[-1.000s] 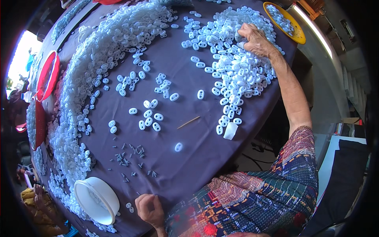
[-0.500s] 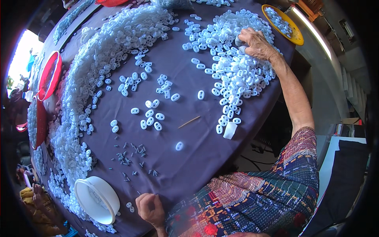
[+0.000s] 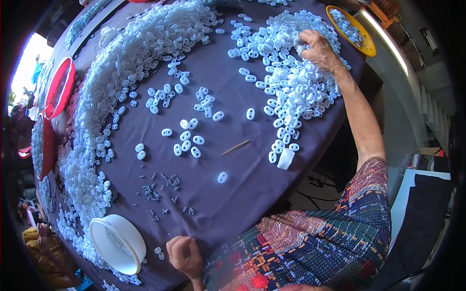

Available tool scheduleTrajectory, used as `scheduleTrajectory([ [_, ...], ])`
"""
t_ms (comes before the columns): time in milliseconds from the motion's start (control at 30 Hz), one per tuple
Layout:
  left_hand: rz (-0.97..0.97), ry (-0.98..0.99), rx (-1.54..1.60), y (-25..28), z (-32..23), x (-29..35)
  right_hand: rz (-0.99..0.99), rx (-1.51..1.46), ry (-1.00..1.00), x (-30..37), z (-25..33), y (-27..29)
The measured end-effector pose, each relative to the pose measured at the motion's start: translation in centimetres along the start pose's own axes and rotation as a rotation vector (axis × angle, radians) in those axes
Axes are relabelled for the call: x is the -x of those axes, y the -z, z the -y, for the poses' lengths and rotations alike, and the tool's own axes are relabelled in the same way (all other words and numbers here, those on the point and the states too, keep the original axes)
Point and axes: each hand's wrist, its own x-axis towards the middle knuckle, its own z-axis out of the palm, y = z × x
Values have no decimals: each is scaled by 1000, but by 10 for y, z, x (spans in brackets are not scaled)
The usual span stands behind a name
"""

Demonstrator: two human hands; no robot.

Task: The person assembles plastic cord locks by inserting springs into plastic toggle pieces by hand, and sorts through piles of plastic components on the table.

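Note:
Far right, my right hand (image 3: 318,50) is over a heap of small white two-hole plastic pieces (image 3: 303,89). Its fingers are bent together, with pale wraps on the fingertips; whatever they pinch is hidden. Down at the near edge, my left hand (image 3: 184,254) rests closed, thumb and fingers curled in, and I cannot make out anything inside. A pair of white pieces (image 3: 159,252) lies beside it. Small dark screws (image 3: 167,184) are scattered farther up the cloth. A thin wooden stick (image 3: 235,147) and one lone white piece (image 3: 223,177) lie mid-table.
A long bank of white pieces (image 3: 92,140) curves along the left. A tipped white tub (image 3: 138,237) stands near it. Red basins (image 3: 47,145) sit at the far left, a yellow tray (image 3: 370,48) at the far right corner. A white block (image 3: 286,159) lies by the table's right edge.
My right hand has shifted slightly over the heap, and its fingers have drawn closer together. The left hand stays put. The whole view has shifted a little.

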Motion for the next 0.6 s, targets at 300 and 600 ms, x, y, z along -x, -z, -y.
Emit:
scheduleTrajectory([
  [300,0,-11,-18,1,3,2,210,-296,-68,2,50,13],
  [600,9,-13,-11,0,2,1,270,-154,-4,1,50,8],
])
